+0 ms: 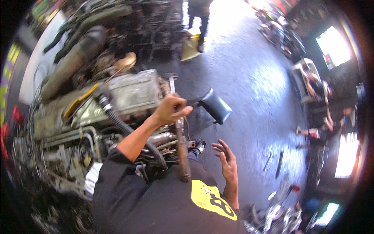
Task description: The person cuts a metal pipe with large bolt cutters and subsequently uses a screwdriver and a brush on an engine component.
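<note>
- Head view: your left hand (pixel 170 110), just off the middle at 10 o'clock, looks curled tight round a long metal tool (pixel 182 156), though blur hides some fingers.
- The tool's brown end points to 6 o'clock, by your black shirt (pixel 152 199).
- Your right hand (pixel 228 165), at 5 o'clock, has its fingers apart and holds nothing; it could help steady that end.
- Best go slow, so nothing slips.
- The big engine (pixel 134 89) is at 9 o'clock; its bendy hose (pixel 119 123) could snag your arm.
- Mind the black block (pixel 215 106) at 2 o'clock.
- Someone (pixel 198 15) stands by a yellow bag (pixel 190 48) at 12.
</note>
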